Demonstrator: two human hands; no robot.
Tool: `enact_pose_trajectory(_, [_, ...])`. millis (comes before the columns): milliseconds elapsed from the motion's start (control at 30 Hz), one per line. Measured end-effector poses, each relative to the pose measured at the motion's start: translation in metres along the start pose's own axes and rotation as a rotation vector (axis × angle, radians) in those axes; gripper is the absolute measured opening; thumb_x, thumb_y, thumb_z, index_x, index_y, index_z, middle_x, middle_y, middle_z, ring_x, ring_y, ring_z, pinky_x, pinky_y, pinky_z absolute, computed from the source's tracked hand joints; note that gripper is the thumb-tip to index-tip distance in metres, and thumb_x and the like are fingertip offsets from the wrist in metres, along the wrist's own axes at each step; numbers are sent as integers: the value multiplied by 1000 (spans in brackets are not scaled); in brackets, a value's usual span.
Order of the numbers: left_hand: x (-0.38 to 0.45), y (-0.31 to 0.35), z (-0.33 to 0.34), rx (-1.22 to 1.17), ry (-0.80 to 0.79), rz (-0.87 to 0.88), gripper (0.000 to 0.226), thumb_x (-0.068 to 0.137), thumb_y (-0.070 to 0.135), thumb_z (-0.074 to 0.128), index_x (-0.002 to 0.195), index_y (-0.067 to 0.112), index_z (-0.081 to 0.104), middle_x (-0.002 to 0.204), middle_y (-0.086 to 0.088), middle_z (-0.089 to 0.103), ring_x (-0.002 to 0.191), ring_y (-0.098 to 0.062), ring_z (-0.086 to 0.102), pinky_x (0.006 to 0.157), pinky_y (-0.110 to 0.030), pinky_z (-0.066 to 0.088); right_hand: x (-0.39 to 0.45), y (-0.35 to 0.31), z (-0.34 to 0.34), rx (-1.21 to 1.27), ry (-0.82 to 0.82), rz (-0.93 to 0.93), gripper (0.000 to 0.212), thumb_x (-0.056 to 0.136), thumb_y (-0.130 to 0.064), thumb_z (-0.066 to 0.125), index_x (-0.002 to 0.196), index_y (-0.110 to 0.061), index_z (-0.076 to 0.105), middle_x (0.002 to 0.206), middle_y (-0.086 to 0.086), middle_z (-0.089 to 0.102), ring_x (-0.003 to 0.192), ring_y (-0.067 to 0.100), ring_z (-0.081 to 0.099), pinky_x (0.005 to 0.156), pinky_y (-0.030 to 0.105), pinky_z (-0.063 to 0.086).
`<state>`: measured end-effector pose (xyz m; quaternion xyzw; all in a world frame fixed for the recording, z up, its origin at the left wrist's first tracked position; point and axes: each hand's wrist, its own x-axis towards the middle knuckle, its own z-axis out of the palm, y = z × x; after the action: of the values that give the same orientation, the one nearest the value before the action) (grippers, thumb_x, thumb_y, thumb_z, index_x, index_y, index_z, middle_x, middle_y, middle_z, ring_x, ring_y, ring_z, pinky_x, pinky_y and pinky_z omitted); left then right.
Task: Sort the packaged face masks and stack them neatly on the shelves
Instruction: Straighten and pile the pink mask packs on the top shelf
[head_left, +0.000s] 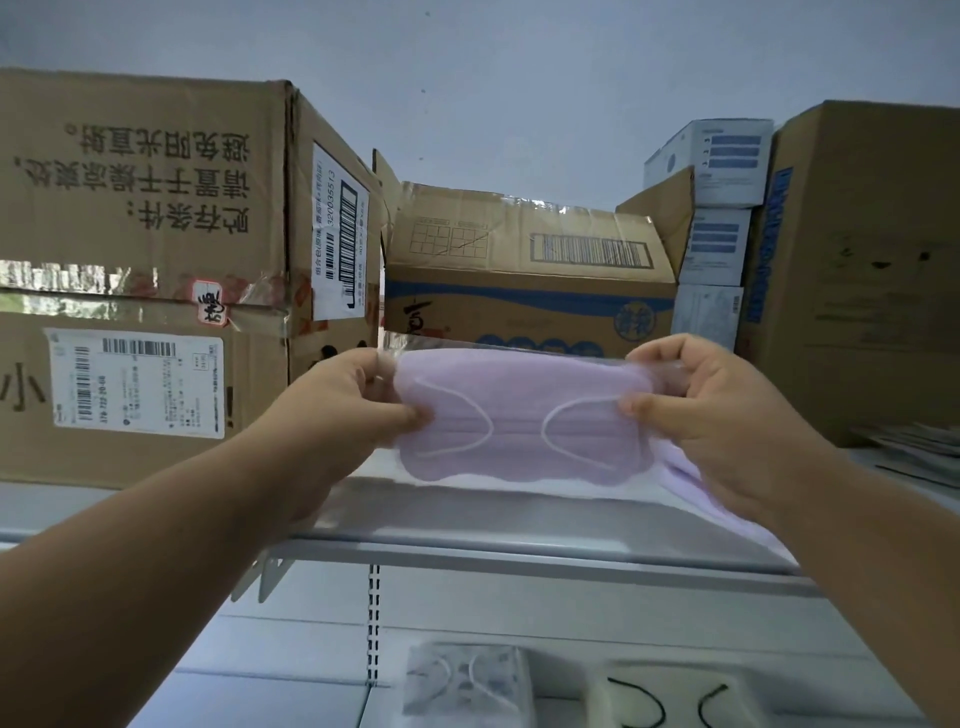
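At mid-frame the left hand (343, 410) and right hand (711, 415) each pinched an end of a clear-wrapped pack of lilac pleated face masks (519, 421) above the grey metal shelf (467, 525), with brown cardboard boxes (145, 249) stacked behind.

The mask pack (519, 415) is pale purple pleated cloth under clear, glossy plastic film that catches light along its top edge. The big box (145, 260) on the left is matt brown cardboard, sealed with shiny clear tape and bearing smooth white paper labels. The middle box (524, 270) is creased cardboard with the same glossy tape. The shelf (519, 551) looks like smooth, grey painted metal.
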<state>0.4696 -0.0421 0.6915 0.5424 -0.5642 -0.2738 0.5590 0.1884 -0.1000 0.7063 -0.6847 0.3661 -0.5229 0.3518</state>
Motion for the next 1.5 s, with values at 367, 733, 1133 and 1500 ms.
enact_pose_trajectory(367, [-1,-2,7,217,-13,-48,23,82,2,76,100,15,69,95,-14,74,93,-36,70,87,-54,58,-10,8,5,346,-113,298,32,100,6,43,120,-10,63,113,14,72,106,30,68,93,45,55])
enact_pose_trajectory(733, [21,25,10,5,101,-61,27,83,6,76,105,8,61,100,-17,70,88,-31,72,76,-42,62,21,-10,-5,-276,187,96,3,96,-9,60,96,-7,63,88,13,65,72,22,58,65,36,53])
enact_pose_trajectory(1133, [77,9,41,352,200,9,41,90,6,68,119,25,47,102,-1,54,84,-23,64,71,-40,62,92,32,10,-641,174,-8,17,94,-10,55,99,-25,62,90,3,66,80,19,60,61,31,49])
enact_pose_trajectory(1500, [30,26,7,435,44,-21,21,77,6,80,94,14,71,88,-10,75,86,-28,72,77,-43,61,60,2,-33,-249,-201,86,18,80,6,73,89,-2,59,81,21,71,74,30,69,77,42,58])
